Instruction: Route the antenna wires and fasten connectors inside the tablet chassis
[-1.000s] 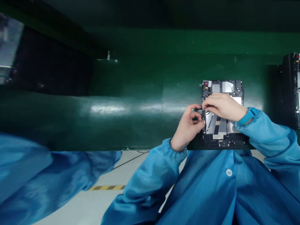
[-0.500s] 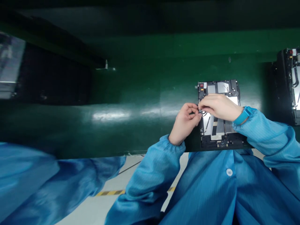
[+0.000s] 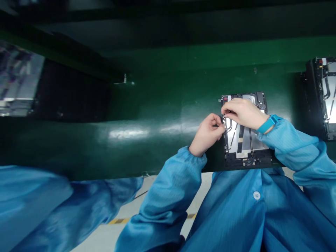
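An opened tablet-like device [image 3: 245,140], its silver inside framed in black with cables and small boards showing, lies on the green bench in front of me. At its left edge, my left hand [image 3: 208,132] is closed, thumb and forefinger pinched together at the frame. Over the device's upper left part reaches my right hand [image 3: 244,111], its fingertips pinched close to the same edge. Whatever small part is between the fingers of either hand is hidden. A blue band [image 3: 269,123] circles my right wrist.
More opened devices are stacked [image 3: 325,101] at the right edge. A dark stack [image 3: 70,91] with a silvery top stands at the left. A co-worker's blue sleeve [image 3: 34,206] is at lower left. The green bench [image 3: 157,105] ends at its front edge near my body.
My right hand has moved slightly up along the device's left edge, away from my left fingertips. The left hand stays nearly in place. The whole view has shifted a little.
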`<state>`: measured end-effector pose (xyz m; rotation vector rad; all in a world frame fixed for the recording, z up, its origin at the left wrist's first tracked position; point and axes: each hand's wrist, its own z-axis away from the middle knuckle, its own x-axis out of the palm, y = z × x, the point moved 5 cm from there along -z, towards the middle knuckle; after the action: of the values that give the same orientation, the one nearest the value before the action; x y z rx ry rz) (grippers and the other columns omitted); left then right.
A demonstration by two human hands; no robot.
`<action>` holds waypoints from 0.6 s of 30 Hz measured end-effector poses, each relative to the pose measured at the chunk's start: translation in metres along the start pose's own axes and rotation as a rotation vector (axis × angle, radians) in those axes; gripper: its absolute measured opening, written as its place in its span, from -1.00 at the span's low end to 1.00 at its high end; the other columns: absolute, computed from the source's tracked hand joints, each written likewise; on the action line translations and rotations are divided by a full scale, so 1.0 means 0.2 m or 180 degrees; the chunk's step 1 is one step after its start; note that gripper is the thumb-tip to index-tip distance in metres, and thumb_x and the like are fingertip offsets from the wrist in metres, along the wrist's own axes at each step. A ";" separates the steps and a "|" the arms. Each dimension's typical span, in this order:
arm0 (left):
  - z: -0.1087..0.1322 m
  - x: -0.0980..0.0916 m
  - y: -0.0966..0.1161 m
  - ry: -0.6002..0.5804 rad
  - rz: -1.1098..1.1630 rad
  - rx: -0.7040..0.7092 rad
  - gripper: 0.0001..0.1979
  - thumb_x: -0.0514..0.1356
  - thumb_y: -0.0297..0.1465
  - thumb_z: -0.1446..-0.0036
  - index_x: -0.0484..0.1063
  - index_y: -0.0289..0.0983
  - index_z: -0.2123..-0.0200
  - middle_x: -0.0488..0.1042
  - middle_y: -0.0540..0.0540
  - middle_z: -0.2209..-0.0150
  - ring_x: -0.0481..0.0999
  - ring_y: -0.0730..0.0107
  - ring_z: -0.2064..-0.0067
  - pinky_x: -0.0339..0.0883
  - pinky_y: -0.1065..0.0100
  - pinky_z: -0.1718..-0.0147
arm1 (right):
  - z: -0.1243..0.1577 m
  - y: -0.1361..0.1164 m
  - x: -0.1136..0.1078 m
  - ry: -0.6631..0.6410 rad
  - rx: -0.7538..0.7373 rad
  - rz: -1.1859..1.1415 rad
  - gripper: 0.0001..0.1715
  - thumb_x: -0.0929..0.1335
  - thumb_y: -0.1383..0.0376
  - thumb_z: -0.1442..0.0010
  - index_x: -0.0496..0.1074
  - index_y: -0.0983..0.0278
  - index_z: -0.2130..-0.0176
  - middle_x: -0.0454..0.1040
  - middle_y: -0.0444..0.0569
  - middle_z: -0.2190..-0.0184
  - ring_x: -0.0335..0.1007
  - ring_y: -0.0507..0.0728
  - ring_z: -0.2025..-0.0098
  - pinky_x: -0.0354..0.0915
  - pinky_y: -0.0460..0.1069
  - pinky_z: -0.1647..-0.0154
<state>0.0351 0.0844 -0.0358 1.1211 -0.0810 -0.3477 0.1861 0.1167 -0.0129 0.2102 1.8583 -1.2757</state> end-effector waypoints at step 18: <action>-0.10 0.00 0.08 -0.0189 -0.0043 -0.0665 -0.69 0.23 -0.60 0.15 0.14 -0.18 0.45 0.10 0.24 0.70 0.10 0.66 0.74 -0.12 0.56 0.75 | -0.01 0.03 -0.01 0.0622 0.0373 -0.0102 -0.78 0.36 0.49 -0.25 0.49 0.23 0.14 0.60 -0.05 0.23 0.39 0.19 0.13 0.16 0.06 0.07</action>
<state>0.0438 0.1089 -0.0300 0.9052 -0.0873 -0.3925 0.1892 0.1225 -0.0148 0.3813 1.9582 -1.4308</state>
